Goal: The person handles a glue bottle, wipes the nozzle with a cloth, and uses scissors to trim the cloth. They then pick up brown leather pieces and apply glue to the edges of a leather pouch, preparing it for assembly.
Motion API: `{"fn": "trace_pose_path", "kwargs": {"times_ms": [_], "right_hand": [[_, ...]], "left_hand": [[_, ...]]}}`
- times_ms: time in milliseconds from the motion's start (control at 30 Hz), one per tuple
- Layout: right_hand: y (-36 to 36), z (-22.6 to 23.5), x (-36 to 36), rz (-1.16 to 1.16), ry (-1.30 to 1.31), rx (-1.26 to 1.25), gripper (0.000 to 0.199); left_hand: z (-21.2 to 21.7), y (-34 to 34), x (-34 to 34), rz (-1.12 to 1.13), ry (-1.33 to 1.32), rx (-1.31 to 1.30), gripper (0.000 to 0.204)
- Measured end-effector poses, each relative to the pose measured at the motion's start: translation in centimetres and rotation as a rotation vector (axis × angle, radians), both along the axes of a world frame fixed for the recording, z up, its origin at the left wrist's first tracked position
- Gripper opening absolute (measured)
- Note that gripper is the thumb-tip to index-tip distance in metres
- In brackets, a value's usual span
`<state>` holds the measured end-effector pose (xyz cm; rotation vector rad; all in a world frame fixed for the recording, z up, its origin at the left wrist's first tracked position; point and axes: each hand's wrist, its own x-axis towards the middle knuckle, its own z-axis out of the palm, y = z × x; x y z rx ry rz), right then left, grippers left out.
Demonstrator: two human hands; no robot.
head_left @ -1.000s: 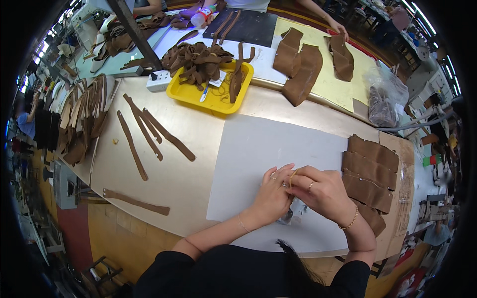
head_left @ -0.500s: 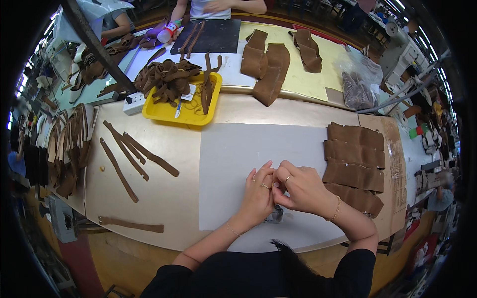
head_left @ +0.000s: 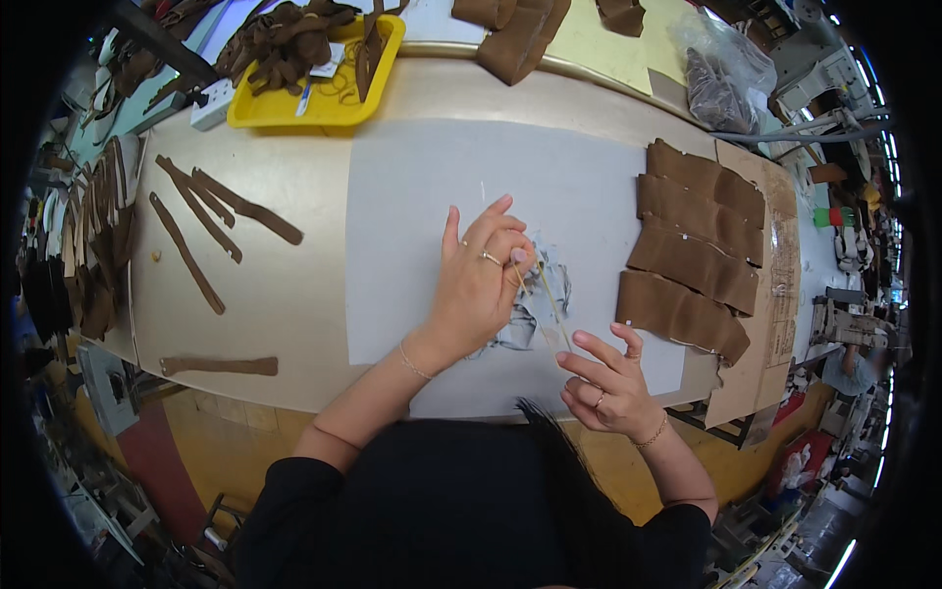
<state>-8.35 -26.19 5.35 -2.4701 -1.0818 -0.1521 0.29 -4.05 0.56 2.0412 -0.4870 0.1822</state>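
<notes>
Above the grey sheet (head_left: 412, 216), my left hand (head_left: 483, 275) is closed with thumb and fingers pinched on a thin yellow rubber band (head_left: 556, 312). The band runs slanting down toward my right hand (head_left: 610, 388), whose fingers are spread. I cannot tell whether its fingertip touches the band's lower end. Under the band lies a crumpled, pale blue-grey bundle with dark streaks (head_left: 517, 332), partly hidden by my left hand; what it is made of is unclear.
Overlapping brown fabric pieces (head_left: 692, 250) lie at the right by a cardboard sheet (head_left: 760, 378). Brown strips (head_left: 186, 250) lie to the left. A yellow tray (head_left: 324, 120) of brown strips stands at the far left, and a clear plastic bag (head_left: 726, 74) at the far right.
My hands were together over the sheet; now they are apart, the right lower and spread, with the band between them. More of the bundle shows. The whole view has tilted down toward me.
</notes>
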Motion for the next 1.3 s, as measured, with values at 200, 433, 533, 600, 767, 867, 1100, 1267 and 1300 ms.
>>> {"fn": "trace_pose_path", "kwargs": {"times_ms": [200, 433, 533, 600, 767, 867, 1100, 1267, 1300], "right_hand": [[-0.1, -5.6, 1.2, -0.245, 0.811, 1.384, 0.017], [3.1, -5.9, 7.2, -0.134, 1.403, 2.296, 0.024], [5.4, -4.8, 9.4, -0.402, 1.260, 1.792, 0.039], [5.7, -3.5, 10.4, -0.411, 1.219, 1.482, 0.047], [6.5, 1.0, 10.2, -0.184, 0.514, 0.617, 0.038], [7.8, 1.6, 9.8, -0.316, 0.432, 0.575, 0.029], [3.3, -1.9, 4.0, -0.364, 0.028, 0.356, 0.022], [0.6, -0.5, -0.5, -0.189, 0.011, 0.121, 0.008], [0.6, 0.0, -0.5, -0.071, -0.039, 0.044, 0.007]], "left_hand": [[0.4, 0.5, 0.1, -0.050, 0.054, -0.023, 0.010], [0.6, 0.8, 0.2, -0.099, 0.142, -0.088, 0.011], [0.4, 0.5, 0.2, -0.103, 0.150, -0.116, 0.010], [0.4, 0.5, 0.2, -0.108, 0.157, -0.130, 0.010], [-0.1, 0.5, 0.0, -0.082, 0.131, -0.165, 0.014], [-0.3, 0.5, 0.1, -0.100, 0.128, -0.155, 0.014], [-0.7, 0.6, 0.2, -0.100, 0.076, -0.079, 0.016], [-0.4, 0.7, 0.3, -0.090, 0.088, -0.075, 0.015], [-0.4, 0.8, 0.3, -0.082, 0.093, -0.077, 0.015]]}}
